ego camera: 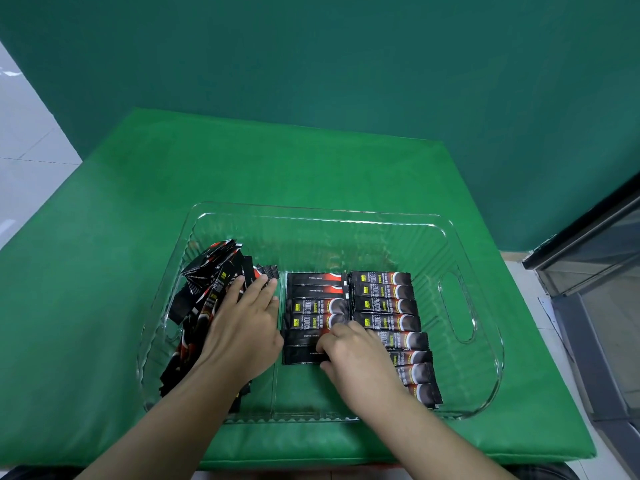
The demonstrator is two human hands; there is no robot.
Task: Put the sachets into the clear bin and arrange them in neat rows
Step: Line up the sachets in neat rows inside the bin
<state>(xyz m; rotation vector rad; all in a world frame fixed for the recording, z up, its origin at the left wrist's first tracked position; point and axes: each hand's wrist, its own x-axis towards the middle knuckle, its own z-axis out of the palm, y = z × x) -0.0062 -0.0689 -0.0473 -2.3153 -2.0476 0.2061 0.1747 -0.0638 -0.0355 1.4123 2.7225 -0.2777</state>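
Left hand (242,327) flat, fingers straight, pressing loose sachet pile (204,296) at bin's (485,306) 9 o'clock. Right hand (356,358) fingers curled, pinching a sachet (301,355) in middle row (313,306).

Left hand (242,327) lies flat, palm down, fingers extended and together. Right hand (356,358) is knuckles-up, fingers curled under.

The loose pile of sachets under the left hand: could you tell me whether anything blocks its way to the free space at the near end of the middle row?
Nothing visible does. The loose pile lies inside the clear bin, beside the middle row. Only the right hand, fingers curled on that row's near sachets, sits by that space.
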